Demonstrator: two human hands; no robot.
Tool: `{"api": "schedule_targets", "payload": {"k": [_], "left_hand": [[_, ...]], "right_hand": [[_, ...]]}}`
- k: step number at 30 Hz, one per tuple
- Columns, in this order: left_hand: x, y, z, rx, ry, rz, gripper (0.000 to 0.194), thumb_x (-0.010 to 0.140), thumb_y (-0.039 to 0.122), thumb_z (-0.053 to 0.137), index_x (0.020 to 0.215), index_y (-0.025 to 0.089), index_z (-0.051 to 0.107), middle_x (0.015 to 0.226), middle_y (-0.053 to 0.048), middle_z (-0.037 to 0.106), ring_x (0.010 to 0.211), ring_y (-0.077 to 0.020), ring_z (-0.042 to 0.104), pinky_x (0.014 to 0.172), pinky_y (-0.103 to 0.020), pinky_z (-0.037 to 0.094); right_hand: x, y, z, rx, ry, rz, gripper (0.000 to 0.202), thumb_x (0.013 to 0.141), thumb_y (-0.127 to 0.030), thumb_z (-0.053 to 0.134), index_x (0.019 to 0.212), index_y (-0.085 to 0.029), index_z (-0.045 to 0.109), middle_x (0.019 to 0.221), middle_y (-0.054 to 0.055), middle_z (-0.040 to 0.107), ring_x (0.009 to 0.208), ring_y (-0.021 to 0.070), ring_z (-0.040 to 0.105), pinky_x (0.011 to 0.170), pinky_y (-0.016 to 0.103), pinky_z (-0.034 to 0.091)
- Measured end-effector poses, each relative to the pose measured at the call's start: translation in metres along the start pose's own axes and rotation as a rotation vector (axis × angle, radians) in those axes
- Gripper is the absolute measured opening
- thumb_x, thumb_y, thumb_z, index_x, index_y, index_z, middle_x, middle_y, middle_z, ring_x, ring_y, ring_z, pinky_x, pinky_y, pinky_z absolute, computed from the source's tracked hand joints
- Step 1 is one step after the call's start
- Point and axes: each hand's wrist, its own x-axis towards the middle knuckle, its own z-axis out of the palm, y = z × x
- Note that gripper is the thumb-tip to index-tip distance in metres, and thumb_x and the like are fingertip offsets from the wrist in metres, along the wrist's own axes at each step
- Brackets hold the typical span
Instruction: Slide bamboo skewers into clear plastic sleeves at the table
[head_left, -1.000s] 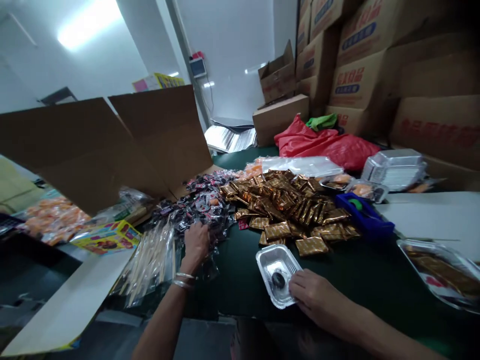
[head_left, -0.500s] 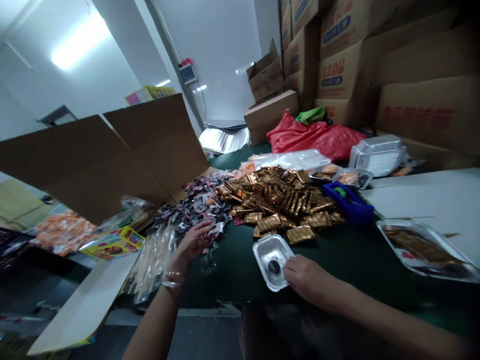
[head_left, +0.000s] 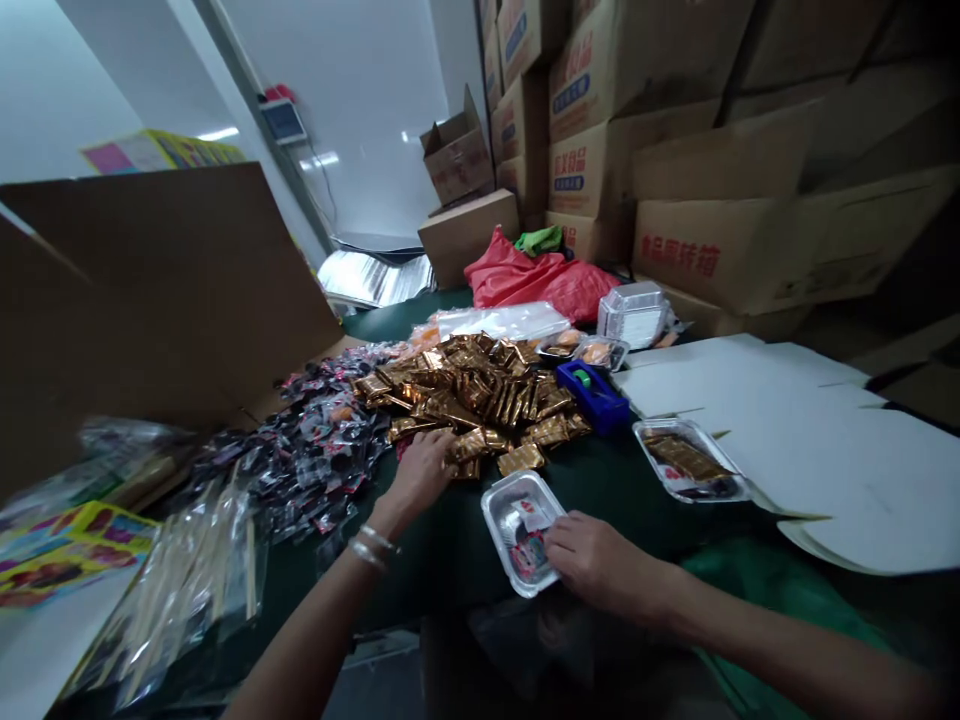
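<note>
My right hand (head_left: 589, 555) is closed on the right rim of a small foil tray (head_left: 493, 510), with the thumb hidden. Inside the tray lie a clear packet with red and blue print (head_left: 529, 553) and a small white piece with a red mark (head_left: 531, 515). My left hand (head_left: 421, 468), with bracelets on the wrist, is at the front edge of a heap of gold foil packets (head_left: 480, 385). Its fingers are curled against a gold foil packet (head_left: 468, 445). To its left spreads a heap of small clear-wrapped dark packets (head_left: 307, 450).
Wrapped sticks (head_left: 191, 560) lie at the left, before a large cardboard flap (head_left: 165, 300). A blue tape dispenser (head_left: 594, 397), a filled foil tray (head_left: 686, 460) and white card sheets (head_left: 795, 420) are on the right. Behind stand stacked empty trays (head_left: 636, 313), a red bag (head_left: 540, 280) and cartons (head_left: 675, 240).
My left hand has gone from the dark packets to the gold heap. The tray now shows a printed packet and a white piece over its bottom. The view has turned right.
</note>
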Motion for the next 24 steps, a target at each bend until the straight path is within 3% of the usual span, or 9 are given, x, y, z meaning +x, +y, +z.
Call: {"api": "schedule_targets", "payload": {"k": [3, 5, 9, 11, 14, 17, 20, 24], "left_hand": [[0.025, -0.005, 0.016, 0.047, -0.093, 0.101, 0.038, 0.077, 0.016, 0.054, 0.114, 0.015, 0.059, 0.115, -0.013, 0.063, 0.107, -0.0256, 0.054, 0.095, -0.037, 0.04], [0.029, -0.007, 0.017, 0.052, -0.091, 0.111, 0.034, 0.081, 0.015, 0.044, 0.111, 0.013, 0.061, 0.109, -0.014, 0.065, 0.103, -0.0266, 0.057, 0.093, -0.04, 0.042], [0.009, 0.006, -0.003, 0.003, 0.125, 0.068, 0.037, 0.084, 0.024, 0.039, 0.112, 0.016, 0.062, 0.114, -0.015, 0.062, 0.109, -0.0313, 0.052, 0.097, -0.047, 0.038], [-0.007, 0.034, -0.008, -0.248, 0.116, 0.025, 0.04, 0.085, 0.032, 0.039, 0.119, 0.02, 0.056, 0.112, -0.011, 0.062, 0.103, -0.0276, 0.056, 0.091, -0.042, 0.044], [-0.021, 0.095, 0.004, -0.741, -0.138, -0.077, 0.051, 0.081, 0.036, 0.048, 0.128, 0.021, 0.04, 0.094, -0.006, 0.067, 0.074, -0.0203, 0.063, 0.063, -0.031, 0.052], [-0.014, 0.145, 0.022, -0.97, -0.374, -0.166, 0.049, 0.078, 0.036, 0.052, 0.121, 0.017, 0.039, 0.077, -0.004, 0.066, 0.055, -0.0184, 0.06, 0.046, -0.028, 0.048], [-0.001, 0.159, 0.019, -0.819, -0.409, -0.095, 0.035, 0.08, 0.039, 0.051, 0.107, 0.016, 0.051, 0.081, -0.007, 0.067, 0.061, -0.0205, 0.063, 0.05, -0.031, 0.051], [-0.001, 0.143, 0.003, -0.378, -0.172, 0.182, 0.023, 0.083, 0.03, 0.049, 0.097, 0.019, 0.063, 0.1, -0.01, 0.067, 0.092, -0.0251, 0.063, 0.083, -0.042, 0.051]], "right_hand": [[-0.025, 0.011, -0.011, -0.011, -0.007, 0.029, 0.008, 0.086, -0.011, 0.053, 0.082, -0.015, 0.058, 0.085, 0.005, 0.063, 0.081, 0.0175, 0.053, 0.074, 0.031, 0.035], [-0.035, 0.017, -0.018, -0.033, 0.014, 0.038, 0.01, 0.088, -0.012, 0.05, 0.082, -0.015, 0.058, 0.087, 0.005, 0.063, 0.086, 0.0172, 0.053, 0.077, 0.031, 0.035], [-0.044, 0.021, -0.027, -0.094, 0.05, 0.088, 0.016, 0.092, -0.015, 0.048, 0.079, -0.015, 0.057, 0.087, 0.004, 0.063, 0.088, 0.017, 0.051, 0.076, 0.031, 0.033], [-0.046, 0.02, -0.031, -0.128, 0.047, 0.123, 0.016, 0.092, -0.017, 0.048, 0.079, -0.016, 0.057, 0.087, 0.004, 0.063, 0.084, 0.017, 0.05, 0.071, 0.031, 0.031], [-0.048, 0.015, -0.036, -0.189, 0.052, 0.163, 0.014, 0.093, -0.018, 0.048, 0.082, -0.016, 0.058, 0.087, 0.004, 0.062, 0.082, 0.0174, 0.049, 0.068, 0.032, 0.03], [-0.053, 0.012, -0.04, -0.268, 0.073, 0.226, 0.015, 0.093, -0.018, 0.048, 0.082, -0.016, 0.059, 0.086, 0.005, 0.061, 0.082, 0.0186, 0.048, 0.07, 0.033, 0.029], [-0.057, 0.013, -0.042, -0.316, 0.108, 0.29, 0.014, 0.092, -0.018, 0.049, 0.082, -0.016, 0.06, 0.087, 0.005, 0.06, 0.083, 0.0193, 0.047, 0.071, 0.034, 0.029], [-0.055, 0.023, -0.048, -0.335, 0.125, 0.35, 0.015, 0.091, -0.017, 0.05, 0.081, -0.016, 0.061, 0.087, 0.006, 0.06, 0.085, 0.0211, 0.048, 0.076, 0.038, 0.031]]}}
